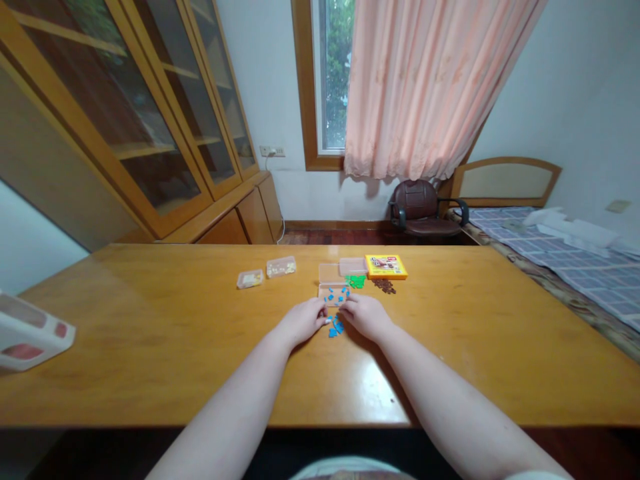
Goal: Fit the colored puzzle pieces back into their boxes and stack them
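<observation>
My left hand (304, 319) is at the front left corner of a clear plastic box (323, 298), its fingers curled together. Opposite it, my right hand (369, 315) has its fingers pinched at the box's front right corner. Whatever either hand holds is too small or too hidden to make out. Several small blue pieces lie scattered inside the open box, whose lid (330, 274) is folded back behind it. A loose heap of blue pieces (336, 328) lies on the table between my hands, just in front of the box.
Green pieces (356, 281) and brown pieces (385, 286) lie in heaps beyond my right hand. Behind them are a yellow box (387, 267) and another clear container (353, 266). Two clear boxes (281, 267) with pale pieces stand further left. A white plastic object (35, 333) sits at the table's left edge.
</observation>
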The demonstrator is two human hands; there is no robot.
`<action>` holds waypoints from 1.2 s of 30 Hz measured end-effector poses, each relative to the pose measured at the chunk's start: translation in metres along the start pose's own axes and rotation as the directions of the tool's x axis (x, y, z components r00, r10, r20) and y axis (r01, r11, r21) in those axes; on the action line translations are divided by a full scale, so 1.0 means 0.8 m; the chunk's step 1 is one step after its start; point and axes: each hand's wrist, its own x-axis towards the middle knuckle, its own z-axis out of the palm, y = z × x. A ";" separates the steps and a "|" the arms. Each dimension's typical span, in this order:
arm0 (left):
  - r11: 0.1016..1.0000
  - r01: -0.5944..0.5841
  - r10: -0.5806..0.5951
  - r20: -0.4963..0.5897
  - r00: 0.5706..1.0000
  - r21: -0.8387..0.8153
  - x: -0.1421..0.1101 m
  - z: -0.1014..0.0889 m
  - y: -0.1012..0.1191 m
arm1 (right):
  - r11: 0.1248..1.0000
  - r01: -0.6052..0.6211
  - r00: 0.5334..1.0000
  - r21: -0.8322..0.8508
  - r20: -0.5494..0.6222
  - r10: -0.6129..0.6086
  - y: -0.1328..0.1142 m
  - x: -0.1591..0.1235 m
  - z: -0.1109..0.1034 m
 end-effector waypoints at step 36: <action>1.000 0.011 -0.011 0.029 1.000 0.000 0.002 0.004 0.001 | 0.954 0.053 0.990 0.297 0.108 -0.088 -0.012 -0.002 0.006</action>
